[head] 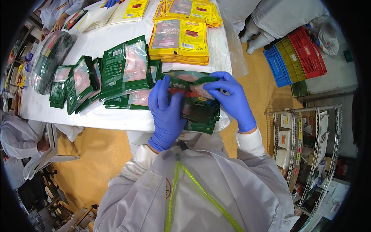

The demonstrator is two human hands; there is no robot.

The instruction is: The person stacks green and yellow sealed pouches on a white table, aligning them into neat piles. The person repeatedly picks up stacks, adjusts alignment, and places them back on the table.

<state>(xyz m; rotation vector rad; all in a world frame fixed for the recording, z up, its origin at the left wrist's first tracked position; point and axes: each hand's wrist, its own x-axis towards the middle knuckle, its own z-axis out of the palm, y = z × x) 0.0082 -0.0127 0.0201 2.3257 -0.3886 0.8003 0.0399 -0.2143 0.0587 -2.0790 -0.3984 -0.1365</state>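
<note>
My left hand (167, 107), in a blue glove, grips the left side of a stack of green plastic pouches (200, 110) at the table's near edge. The fingers of my right hand (229, 92), also blue-gloved, touch the upper right part of the top pouches, which look bowed and partly blurred. More green pouches lie under this stack. To the left are a larger pile of green pouches (126, 66) with clear windows and several tilted green pouches (82, 78). Behind my hands stands a neat stack of yellow pouches (179, 40).
The white-covered table (127, 121) also holds a plastic-wrapped green bundle (50, 63) at left. Other people in white stand behind and sit at left. Stacked crates (295, 56) and a wire shelf rack (307, 156) are on the right.
</note>
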